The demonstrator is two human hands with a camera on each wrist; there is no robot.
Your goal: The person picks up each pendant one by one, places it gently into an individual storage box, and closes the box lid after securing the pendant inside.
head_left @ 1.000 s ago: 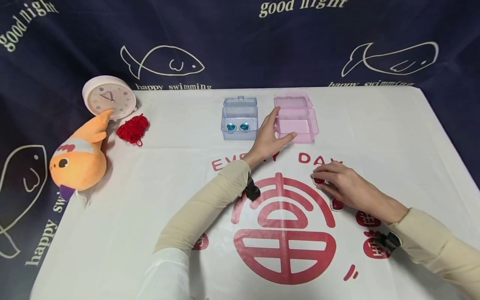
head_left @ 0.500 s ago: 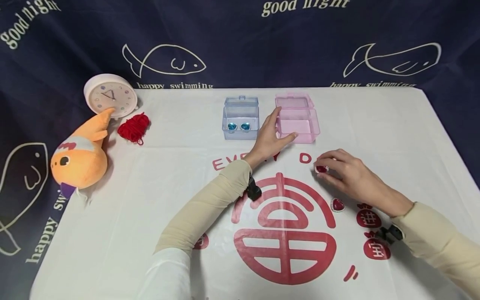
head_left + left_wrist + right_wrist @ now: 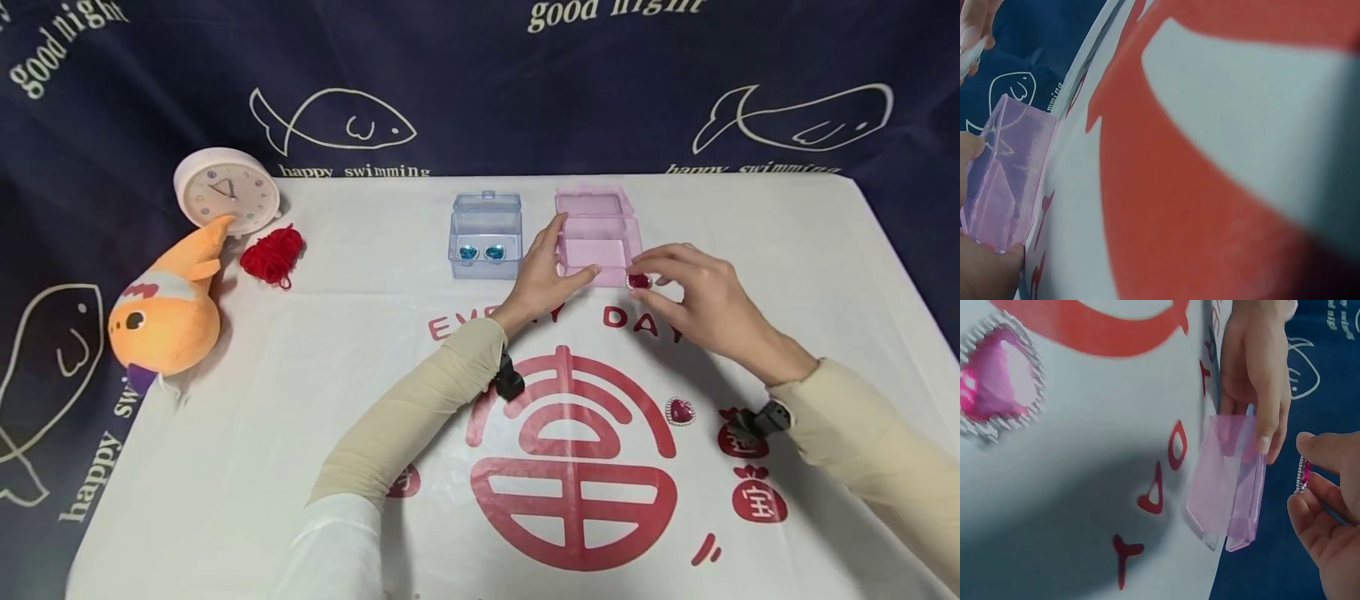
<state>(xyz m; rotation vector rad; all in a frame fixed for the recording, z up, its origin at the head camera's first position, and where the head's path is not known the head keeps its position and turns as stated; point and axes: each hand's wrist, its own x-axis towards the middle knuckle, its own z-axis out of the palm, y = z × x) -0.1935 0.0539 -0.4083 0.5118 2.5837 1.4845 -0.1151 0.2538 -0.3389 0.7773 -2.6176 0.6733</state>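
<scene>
A red heart-shaped gem (image 3: 639,282) with a beaded silver rim is pinched between the thumb and fingers of my right hand (image 3: 705,300), by the front right corner of the pink see-through box (image 3: 613,276). In the right wrist view this gem (image 3: 1305,475) is seen edge-on. The box has its lid up, tilted back. My left hand (image 3: 542,279) holds the box at its left side and front, thumb along the front wall. A second red heart gem (image 3: 681,412) lies on the table below my right hand.
Left of the pink box stands an open blue see-through box (image 3: 486,272) holding two blue gems (image 3: 495,252). Red yarn (image 3: 273,255), a round white clock (image 3: 228,196) and an orange plush toy (image 3: 167,321) are at the far left. A dark curtain (image 3: 480,75) hangs behind the table.
My right hand has lifted the red heart gem from the table and carried it up toward the pink box. The left hand stays at the box; the other red gem still lies in place.
</scene>
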